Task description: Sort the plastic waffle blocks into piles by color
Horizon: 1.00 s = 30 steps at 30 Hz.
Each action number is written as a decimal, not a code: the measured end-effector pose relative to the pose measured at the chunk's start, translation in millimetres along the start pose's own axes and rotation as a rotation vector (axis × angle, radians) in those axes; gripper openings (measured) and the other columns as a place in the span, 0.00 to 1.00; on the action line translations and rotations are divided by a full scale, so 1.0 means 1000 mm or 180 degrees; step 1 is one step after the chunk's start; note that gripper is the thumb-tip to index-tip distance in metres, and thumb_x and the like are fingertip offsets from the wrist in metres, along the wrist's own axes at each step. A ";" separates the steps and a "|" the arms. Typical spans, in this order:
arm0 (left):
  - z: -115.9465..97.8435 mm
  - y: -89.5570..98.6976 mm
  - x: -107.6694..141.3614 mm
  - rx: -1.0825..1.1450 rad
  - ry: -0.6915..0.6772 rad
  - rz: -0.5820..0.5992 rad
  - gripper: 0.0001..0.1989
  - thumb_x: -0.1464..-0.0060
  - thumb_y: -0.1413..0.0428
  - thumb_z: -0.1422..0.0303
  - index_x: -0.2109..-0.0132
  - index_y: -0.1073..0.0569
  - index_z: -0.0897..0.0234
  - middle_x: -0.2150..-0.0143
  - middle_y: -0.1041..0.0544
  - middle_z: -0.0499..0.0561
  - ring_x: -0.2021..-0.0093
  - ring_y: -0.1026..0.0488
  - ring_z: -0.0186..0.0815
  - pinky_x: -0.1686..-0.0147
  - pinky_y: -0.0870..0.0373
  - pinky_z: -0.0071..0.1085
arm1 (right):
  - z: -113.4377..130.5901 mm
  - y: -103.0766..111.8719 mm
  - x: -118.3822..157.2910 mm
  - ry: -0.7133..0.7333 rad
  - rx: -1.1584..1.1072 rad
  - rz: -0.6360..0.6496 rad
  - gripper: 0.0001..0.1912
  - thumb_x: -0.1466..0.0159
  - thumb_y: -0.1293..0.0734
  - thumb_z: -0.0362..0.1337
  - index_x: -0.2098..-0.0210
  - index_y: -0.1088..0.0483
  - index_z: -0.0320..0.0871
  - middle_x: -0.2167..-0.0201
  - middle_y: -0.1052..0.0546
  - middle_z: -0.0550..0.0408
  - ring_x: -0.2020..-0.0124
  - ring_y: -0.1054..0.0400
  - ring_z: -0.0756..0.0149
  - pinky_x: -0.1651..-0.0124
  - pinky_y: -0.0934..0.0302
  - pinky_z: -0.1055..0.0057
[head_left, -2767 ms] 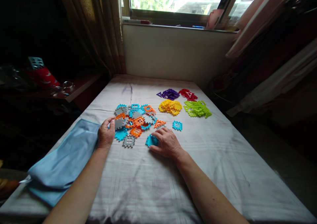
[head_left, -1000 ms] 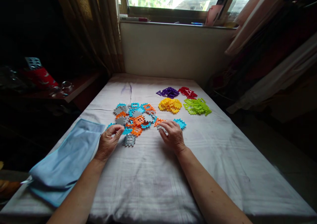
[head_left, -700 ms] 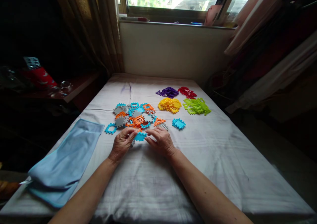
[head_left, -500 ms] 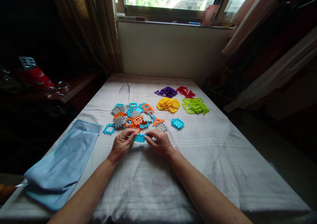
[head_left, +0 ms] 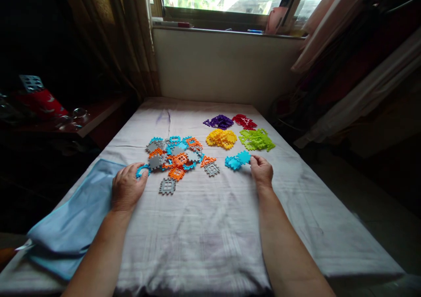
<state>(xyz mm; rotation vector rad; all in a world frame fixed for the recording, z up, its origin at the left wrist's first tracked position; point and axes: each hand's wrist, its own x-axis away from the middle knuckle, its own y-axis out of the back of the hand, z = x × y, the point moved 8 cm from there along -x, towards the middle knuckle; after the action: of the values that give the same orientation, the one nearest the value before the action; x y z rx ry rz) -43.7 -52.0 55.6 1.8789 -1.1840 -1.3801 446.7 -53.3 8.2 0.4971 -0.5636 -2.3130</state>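
Observation:
Between the thumb and fingers of my right hand (head_left: pixel 262 171) is a flat blue toothed building piece (head_left: pixel 244 157). It is at the small blue pile (head_left: pixel 232 163), overlapping it in view. My left hand (head_left: pixel 128 185) has its thumb and fingers around a blue ring-shaped piece (head_left: pixel 142 171) at the left edge of the mixed pile. That pile holds blue, grey and orange pieces, among them an orange window piece (head_left: pixel 176 173). A grey window piece (head_left: pixel 167 186) lies by itself in front of it.
Sorted piles lie farther back: purple (head_left: pixel 219 121), red (head_left: pixel 244 121), yellow (head_left: pixel 221 138) and green (head_left: pixel 257 139). A folded blue cloth (head_left: pixel 72 227) rests along the left side of the white-covered table (head_left: pixel 197 244), beneath my left forearm's side.
My hands have parted. The right carried a blue piece right to the small blue pile; the left moved left to the blue ring piece. A grey window piece now shows in front of the pile.

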 end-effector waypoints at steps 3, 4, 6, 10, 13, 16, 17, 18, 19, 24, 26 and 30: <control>0.005 -0.002 0.003 -0.0352 0.0110 0.0089 0.17 0.44 0.46 0.59 0.50 0.25 0.60 0.49 0.22 0.60 0.46 0.29 0.52 0.41 0.41 0.50 | -0.004 0.005 -0.002 -0.0009 0.0327 -0.0105 0.19 0.42 0.37 0.44 0.61 0.21 0.42 0.70 0.19 0.50 0.68 0.28 0.59 0.63 0.36 0.68; 0.006 -0.003 0.004 -0.0410 0.0139 0.0130 0.19 0.44 0.46 0.58 0.49 0.25 0.61 0.48 0.23 0.62 0.45 0.30 0.54 0.40 0.44 0.54 | -0.004 0.007 -0.002 -0.0009 0.0432 -0.0152 0.18 0.42 0.37 0.44 0.61 0.21 0.42 0.71 0.19 0.50 0.68 0.28 0.59 0.64 0.37 0.68; 0.011 -0.006 0.006 -0.0475 0.0218 0.0206 0.22 0.45 0.46 0.55 0.49 0.26 0.63 0.47 0.24 0.65 0.43 0.32 0.58 0.39 0.49 0.61 | -0.004 0.011 -0.003 -0.0048 0.0613 -0.0248 0.18 0.42 0.38 0.43 0.61 0.20 0.42 0.71 0.20 0.50 0.68 0.29 0.60 0.65 0.39 0.69; 0.021 -0.012 0.008 -0.0518 0.0287 0.0391 0.23 0.46 0.46 0.53 0.49 0.26 0.63 0.46 0.25 0.67 0.41 0.34 0.60 0.39 0.54 0.66 | -0.006 0.018 -0.003 -0.0125 0.1039 -0.0358 0.18 0.41 0.38 0.42 0.59 0.20 0.43 0.69 0.20 0.48 0.70 0.31 0.61 0.67 0.42 0.69; 0.023 -0.015 0.008 -0.0502 0.0206 0.0404 0.20 0.46 0.45 0.54 0.51 0.25 0.61 0.46 0.24 0.65 0.41 0.34 0.59 0.39 0.56 0.67 | -0.005 0.014 -0.001 -0.0056 0.1332 -0.0206 0.16 0.40 0.37 0.42 0.60 0.20 0.46 0.68 0.20 0.49 0.72 0.33 0.62 0.69 0.43 0.69; 0.024 -0.015 0.008 -0.0448 0.0165 0.0327 0.18 0.47 0.44 0.55 0.53 0.24 0.58 0.47 0.23 0.63 0.42 0.33 0.58 0.39 0.55 0.66 | 0.000 0.009 0.001 0.0147 0.1474 -0.0145 0.15 0.40 0.37 0.43 0.64 0.19 0.48 0.69 0.21 0.49 0.74 0.34 0.64 0.70 0.45 0.69; 0.024 -0.015 0.008 -0.0443 0.0168 0.0335 0.18 0.47 0.44 0.55 0.53 0.24 0.58 0.47 0.23 0.63 0.43 0.32 0.58 0.39 0.55 0.66 | 0.001 0.008 0.002 0.0199 0.1505 -0.0164 0.15 0.40 0.37 0.43 0.65 0.19 0.48 0.69 0.22 0.49 0.74 0.35 0.64 0.70 0.45 0.69; 0.023 -0.015 0.008 -0.0453 0.0177 0.0366 0.18 0.47 0.44 0.55 0.53 0.24 0.58 0.47 0.22 0.63 0.43 0.32 0.58 0.39 0.55 0.66 | 0.002 0.007 0.002 0.0236 0.1529 -0.0176 0.15 0.39 0.37 0.43 0.65 0.19 0.48 0.68 0.22 0.49 0.74 0.35 0.64 0.70 0.45 0.69; 0.023 -0.016 0.008 -0.0476 0.0185 0.0414 0.19 0.47 0.45 0.55 0.52 0.24 0.59 0.48 0.22 0.63 0.44 0.32 0.58 0.39 0.55 0.66 | 0.002 0.007 0.002 0.0255 0.1543 -0.0185 0.15 0.39 0.38 0.43 0.64 0.19 0.48 0.67 0.22 0.49 0.74 0.35 0.65 0.71 0.45 0.69; 0.020 -0.015 0.007 -0.0590 0.0273 0.0545 0.22 0.47 0.45 0.54 0.50 0.25 0.61 0.49 0.22 0.64 0.47 0.29 0.57 0.40 0.50 0.62 | 0.001 0.008 0.001 0.0363 0.1409 -0.0261 0.15 0.41 0.37 0.41 0.62 0.19 0.46 0.66 0.22 0.49 0.73 0.34 0.65 0.71 0.44 0.69; 0.019 -0.012 0.007 -0.0558 0.0309 0.0498 0.23 0.49 0.44 0.55 0.49 0.26 0.60 0.50 0.21 0.63 0.47 0.29 0.56 0.40 0.49 0.59 | 0.001 0.009 0.001 0.0385 0.1354 -0.0286 0.15 0.41 0.36 0.41 0.61 0.19 0.46 0.65 0.21 0.49 0.72 0.34 0.65 0.70 0.44 0.70; 0.013 -0.007 0.004 -0.0324 0.0255 0.0376 0.25 0.49 0.43 0.55 0.45 0.29 0.60 0.48 0.22 0.61 0.48 0.27 0.53 0.38 0.47 0.54 | 0.012 0.009 0.006 0.0530 0.1200 -0.0330 0.16 0.40 0.38 0.40 0.61 0.20 0.45 0.64 0.21 0.50 0.71 0.33 0.65 0.68 0.42 0.69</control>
<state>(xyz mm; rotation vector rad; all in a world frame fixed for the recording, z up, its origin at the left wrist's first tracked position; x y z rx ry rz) -52.7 -51.0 43.3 1.7486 -1.1444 -1.2657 441.2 -60.5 21.3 0.9060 -0.9154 -2.2386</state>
